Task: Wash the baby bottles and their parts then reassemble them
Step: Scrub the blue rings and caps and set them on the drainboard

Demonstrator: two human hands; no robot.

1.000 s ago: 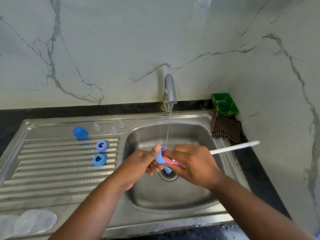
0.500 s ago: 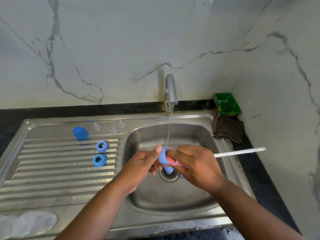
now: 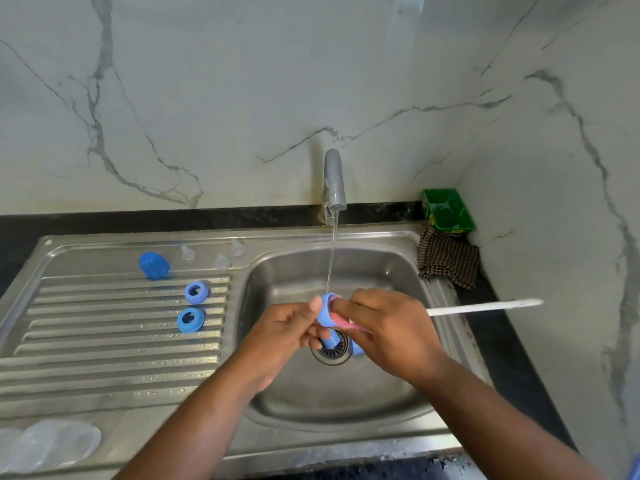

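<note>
Over the sink basin (image 3: 381,393), my left hand (image 3: 284,336) grips a blue bottle part (image 3: 325,311) under the thin stream from the tap (image 3: 334,180). My right hand (image 3: 384,332) holds a bottle brush; its pink head (image 3: 341,322) is pushed into the blue part and its white handle (image 3: 485,306) sticks out to the right. On the draining board lie a blue cap (image 3: 154,265), two blue collar rings (image 3: 196,292) (image 3: 189,319) and three clear teats (image 3: 221,261). Clear bottles (image 3: 52,445) lie at the bottom left corner.
A brown checked cloth (image 3: 448,258) lies on the counter right of the sink, with a green tray (image 3: 446,211) behind it in the corner. Marble walls close the back and right. Another blue piece (image 3: 356,348) shows under my right hand near the drain (image 3: 330,349).
The brush handle has swung slightly down and to the right. Both hands stay under the stream with the blue part and brush.
</note>
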